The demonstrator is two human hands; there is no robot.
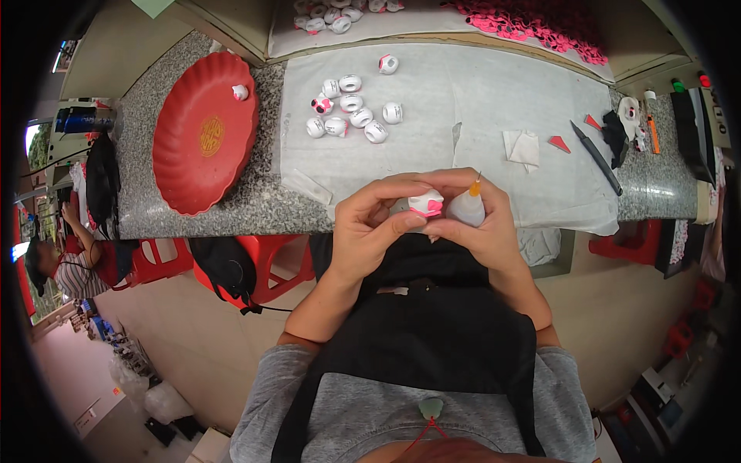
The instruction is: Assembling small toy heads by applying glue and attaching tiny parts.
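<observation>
Two bare hands work close together: the left grip (361, 224) pinches a piece (425, 204), and the right grip (494, 235) curls narrowly round a bottle (466, 210). White with pink trim, the piece sits at the left grip's fingertips, just left of the bottle, its pink patch turned toward the right grip; its long axis I cannot tell. The bottle's long axis runs away from the body, leaning slightly right, needle (479, 176) outermost; its contents are unclear. Right of the grips, a dark pen (596, 158) rests on the worktop (270, 216). Beyond the left grip lie white pieces (351, 103). Left of them, a red dish (174, 154) holds one white piece (240, 92). Farthest beyond both grips, a shelf (231, 19) holds more white pieces and pink parts (532, 27).
</observation>
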